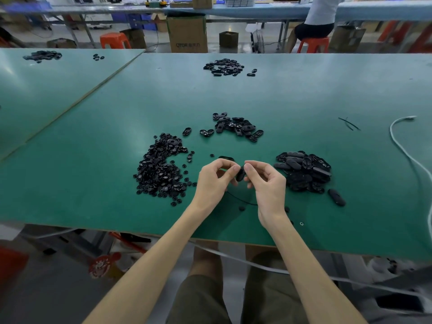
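Both hands meet above the green table (304, 94) near its front edge. My left hand (214, 181) and my right hand (266, 183) pinch one small black oval plastic piece (240, 176) between their fingertips; most of it is hidden by the fingers. A heap of small round black parts (161, 170) lies to the left of my hands. To the right sits a pile of black oval shells (304, 170), with one lone shell (336, 197) beside it. Another cluster of oval pieces (236, 127) lies just beyond my hands.
A farther pile of black parts (223, 67) lies near the table's back edge, and another (43, 55) on the neighbouring table. A white cable (406, 150) curves along the right side. A thin black wire (240, 200) lies under my wrists. A seated person (320, 17) is behind.
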Tool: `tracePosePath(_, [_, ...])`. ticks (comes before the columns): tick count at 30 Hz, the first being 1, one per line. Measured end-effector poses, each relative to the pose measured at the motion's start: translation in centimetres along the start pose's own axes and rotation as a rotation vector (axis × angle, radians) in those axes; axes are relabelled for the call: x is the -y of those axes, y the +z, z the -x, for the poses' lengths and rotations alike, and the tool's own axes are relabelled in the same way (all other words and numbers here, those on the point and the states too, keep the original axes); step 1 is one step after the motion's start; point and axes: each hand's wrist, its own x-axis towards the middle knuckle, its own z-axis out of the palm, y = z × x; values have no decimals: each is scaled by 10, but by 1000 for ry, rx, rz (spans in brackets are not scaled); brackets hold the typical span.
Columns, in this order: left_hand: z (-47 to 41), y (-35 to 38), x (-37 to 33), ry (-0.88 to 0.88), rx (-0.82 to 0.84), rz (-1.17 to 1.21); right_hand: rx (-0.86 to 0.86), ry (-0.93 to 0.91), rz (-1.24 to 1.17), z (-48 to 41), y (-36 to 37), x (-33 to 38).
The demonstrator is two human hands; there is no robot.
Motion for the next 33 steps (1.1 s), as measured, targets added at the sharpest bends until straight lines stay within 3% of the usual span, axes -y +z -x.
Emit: tracePosePath(33, [1,-1,-7,-14,87,-12,-14,-7,37,-2,1,1])
